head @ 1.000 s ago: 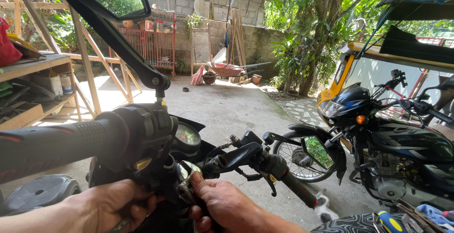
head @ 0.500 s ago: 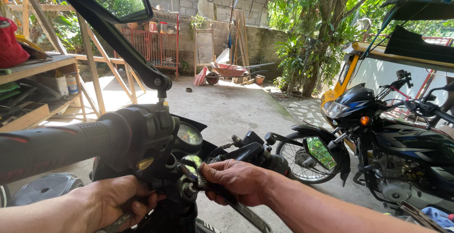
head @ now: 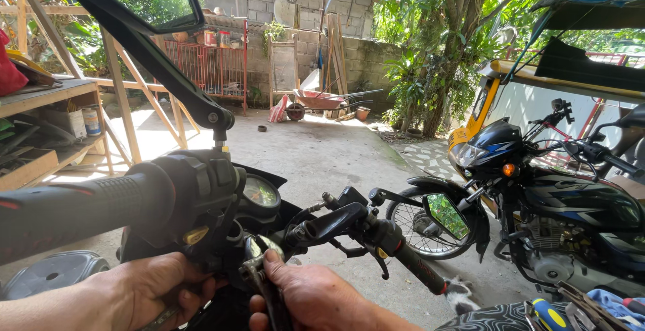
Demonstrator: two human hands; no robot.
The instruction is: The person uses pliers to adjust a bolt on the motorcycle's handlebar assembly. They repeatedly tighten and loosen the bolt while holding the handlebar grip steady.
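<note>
Left hand [head: 144,291], lower left, fingers closed under the grip housing [head: 195,200]. Right hand [head: 316,297], lower centre, grips a metal tool [head: 259,270].

concrete floor [head: 316,150] | bears parked motorcycle [head: 557,203], wheelbarrow [head: 322,101] | wooden shelf [head: 47,96] holds cans [head: 91,121]

Strong daylight from above and behind the far wall; concrete yard floor [head: 316,150] washed near white, glare strongest at left under the wooden frame. Foreground in open shade: handlebar grip [head: 74,213] dark, slightly soft from closeness, low detail in blacks. Both hands evenly lit, no hard shadow. Foliage [head: 437,29] blown out in patches, dappled. Parked motorcycle [head: 557,197] sharp, small highlights on its tank. Wide-lens stretch at edges; mirror stem [head: 154,56] bows. No motion blur.
</note>
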